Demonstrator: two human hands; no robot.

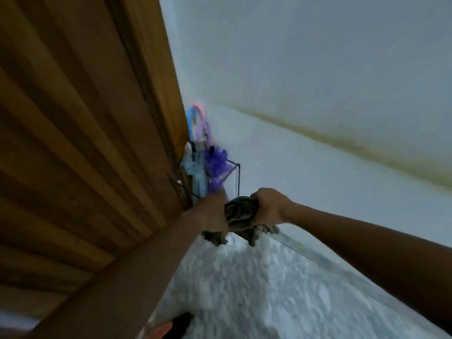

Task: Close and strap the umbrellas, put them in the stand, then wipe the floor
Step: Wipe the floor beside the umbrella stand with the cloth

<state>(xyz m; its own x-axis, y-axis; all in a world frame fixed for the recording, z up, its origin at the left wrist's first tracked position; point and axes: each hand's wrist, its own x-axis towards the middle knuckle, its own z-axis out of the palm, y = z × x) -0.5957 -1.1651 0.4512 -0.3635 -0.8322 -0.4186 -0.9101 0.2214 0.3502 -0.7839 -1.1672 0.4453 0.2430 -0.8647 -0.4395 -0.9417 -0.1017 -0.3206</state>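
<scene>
Left hand (pixel 212 212) and right hand (pixel 268 207), fingers curled, grip the dark striped bunched cloth (pixel 241 212). At 11 o'clock: black wire stand (pixel 236 171) holding translucent blue and purple umbrellas (pixel 215 162).

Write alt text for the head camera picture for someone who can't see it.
The left hand and right hand grip a dark cloth between them above a speckled floor. Behind, closed umbrellas stand in a black wire stand beside a wooden door.

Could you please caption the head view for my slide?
Left hand and right hand grip a cloth near the stand of umbrellas, beside a door.
</scene>
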